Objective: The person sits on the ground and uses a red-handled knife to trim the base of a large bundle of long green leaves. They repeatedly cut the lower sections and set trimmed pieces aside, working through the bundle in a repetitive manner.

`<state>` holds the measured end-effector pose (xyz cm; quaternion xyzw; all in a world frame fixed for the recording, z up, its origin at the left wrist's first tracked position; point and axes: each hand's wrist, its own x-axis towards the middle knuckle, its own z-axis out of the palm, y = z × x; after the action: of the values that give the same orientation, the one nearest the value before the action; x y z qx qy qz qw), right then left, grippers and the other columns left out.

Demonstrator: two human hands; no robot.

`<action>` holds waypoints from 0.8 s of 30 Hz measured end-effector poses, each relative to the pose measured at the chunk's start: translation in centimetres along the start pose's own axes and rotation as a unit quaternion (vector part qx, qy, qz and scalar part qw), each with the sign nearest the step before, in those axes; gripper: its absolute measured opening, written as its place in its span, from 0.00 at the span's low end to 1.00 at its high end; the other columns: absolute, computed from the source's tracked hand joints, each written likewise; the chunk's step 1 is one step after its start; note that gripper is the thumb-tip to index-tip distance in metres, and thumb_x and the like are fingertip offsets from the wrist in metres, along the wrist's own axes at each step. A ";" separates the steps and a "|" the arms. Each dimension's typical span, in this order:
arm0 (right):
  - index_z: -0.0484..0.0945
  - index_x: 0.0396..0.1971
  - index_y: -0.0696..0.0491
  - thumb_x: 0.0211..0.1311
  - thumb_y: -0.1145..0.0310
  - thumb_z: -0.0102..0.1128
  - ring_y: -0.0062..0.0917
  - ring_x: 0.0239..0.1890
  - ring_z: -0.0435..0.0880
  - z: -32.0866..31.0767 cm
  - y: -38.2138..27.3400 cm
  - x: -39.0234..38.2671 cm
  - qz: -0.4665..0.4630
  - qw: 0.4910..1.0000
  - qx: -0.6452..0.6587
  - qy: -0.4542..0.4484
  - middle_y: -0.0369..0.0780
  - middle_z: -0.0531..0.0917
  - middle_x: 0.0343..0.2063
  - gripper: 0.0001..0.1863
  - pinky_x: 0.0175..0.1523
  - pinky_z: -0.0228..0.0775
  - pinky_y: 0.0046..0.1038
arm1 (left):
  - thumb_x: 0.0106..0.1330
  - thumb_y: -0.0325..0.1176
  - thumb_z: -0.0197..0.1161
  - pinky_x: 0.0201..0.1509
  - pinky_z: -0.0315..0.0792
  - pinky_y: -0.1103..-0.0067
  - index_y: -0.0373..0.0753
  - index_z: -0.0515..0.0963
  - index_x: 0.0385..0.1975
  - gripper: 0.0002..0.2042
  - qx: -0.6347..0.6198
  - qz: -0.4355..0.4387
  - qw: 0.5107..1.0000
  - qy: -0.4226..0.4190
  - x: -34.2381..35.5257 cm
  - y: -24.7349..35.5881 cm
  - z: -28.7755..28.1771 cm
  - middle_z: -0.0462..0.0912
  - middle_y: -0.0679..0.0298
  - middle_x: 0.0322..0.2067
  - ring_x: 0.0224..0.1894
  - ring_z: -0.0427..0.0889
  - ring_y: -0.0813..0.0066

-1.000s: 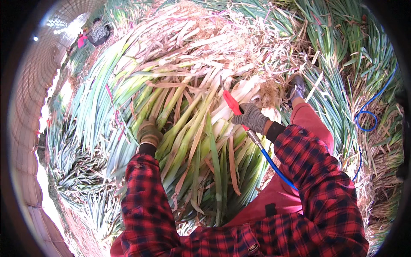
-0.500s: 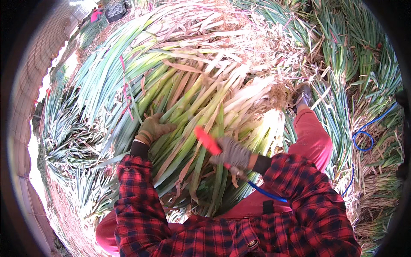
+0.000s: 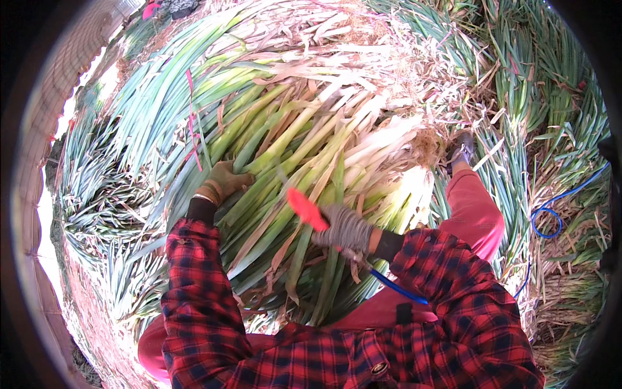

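Long green onions (image 3: 291, 149) lie heaped in front of me, white root ends to the right and green leaves to the left. My left hand (image 3: 223, 183), in a brownish work glove, is closed around some of the leaves, its thumb toward the right. My right hand (image 3: 343, 230), in a grey knitted glove, grips a red air blow gun (image 3: 306, 209) over the near leaves. Its thin nozzle points up and left. A blue hose (image 3: 398, 286) runs from the handle back past my right sleeve.
More green onions (image 3: 544, 71) cover the ground on the right, where the blue hose loops. Pink ties (image 3: 192, 120) lie across the leaves at left. My shoe (image 3: 461, 150) rests beside the root ends. A netted wall (image 3: 39, 168) rises at far left.
My left hand has shifted a little left and up over the leaves. The blow gun in my right hand has moved slightly left.
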<state>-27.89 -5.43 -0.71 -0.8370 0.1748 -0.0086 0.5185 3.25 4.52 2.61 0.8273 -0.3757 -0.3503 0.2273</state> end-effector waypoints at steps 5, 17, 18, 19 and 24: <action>0.74 0.29 0.59 0.42 0.56 0.70 0.33 0.25 0.79 -0.7 0.9 0.1 -0.008 0.996 -0.016 0.087 0.47 0.78 0.21 0.23 0.33 0.71 0.33 | 0.47 0.43 0.75 0.30 0.73 0.76 0.31 0.81 0.31 0.20 0.070 -0.020 0.996 0.058 -0.1 1.8 0.7 0.83 0.63 0.21 0.23 0.79 0.77; 0.77 0.31 0.58 0.38 0.57 0.69 0.42 0.28 0.82 -0.5 0.7 0.4 -0.007 0.999 -0.017 0.029 0.49 0.81 0.24 0.22 0.36 0.74 0.36 | 0.43 0.50 0.77 0.31 0.73 0.77 0.25 0.80 0.35 0.31 0.027 0.015 0.998 0.049 3.3 -3.0 1.4 0.81 0.63 0.18 0.23 0.79 0.77; 0.76 0.28 0.58 0.39 0.57 0.69 0.38 0.26 0.81 -0.7 0.6 0.6 0.004 0.999 -0.011 0.046 0.49 0.80 0.23 0.22 0.35 0.73 0.35 | 0.43 0.50 0.77 0.30 0.73 0.77 0.25 0.80 0.33 0.30 0.023 0.012 0.998 0.053 3.5 -3.6 1.3 0.81 0.63 0.18 0.22 0.78 0.77; 0.75 0.26 0.58 0.39 0.56 0.70 0.35 0.25 0.80 -1.6 0.7 1.0 0.013 0.998 -0.004 0.063 0.48 0.79 0.21 0.22 0.35 0.72 0.34 | 0.44 0.50 0.77 0.29 0.72 0.77 0.25 0.81 0.32 0.29 0.017 0.007 0.998 0.058 3.5 -4.3 1.2 0.81 0.64 0.18 0.22 0.78 0.78; 0.78 0.32 0.59 0.41 0.54 0.71 0.28 0.25 0.81 -4.9 4.2 2.4 0.096 0.991 0.004 0.097 0.44 0.80 0.21 0.24 0.33 0.73 0.33 | 0.47 0.47 0.77 0.24 0.69 0.79 0.26 0.81 0.32 0.26 -0.034 -0.030 0.998 0.046 1.7 0.4 2.1 0.79 0.66 0.18 0.19 0.75 0.80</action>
<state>-27.81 -12.04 -2.51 -0.8096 0.3034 -0.0406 0.5008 2.26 2.70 0.83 0.8453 -0.3277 -0.3312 0.2613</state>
